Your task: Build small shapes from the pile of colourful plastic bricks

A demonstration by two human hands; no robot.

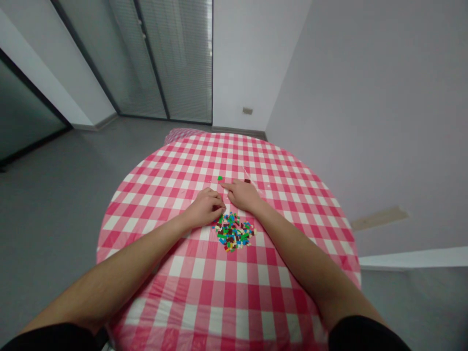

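A mixed pile of small toy building bricks (234,234) in green, blue, brown, white and other colours lies on the checked tablecloth. Just beyond its upper left edge is my left hand (206,207), fingers curled and thumb bent in; anything it might hold is hidden. My right hand (243,195) rests above the pile with its index finger stretched to the left and its thumb apart. That fingertip is close to a small green brick piece (220,178). A dark brown brick (247,181) lies right behind my right hand's knuckles.
A red-and-white checked cloth (226,292) covers the round table. Some clear plastic film seems to lie on it beyond my right hand. Behind stand glass partitions (179,63) with blinds, and a plain wall (383,122) rises on the right.
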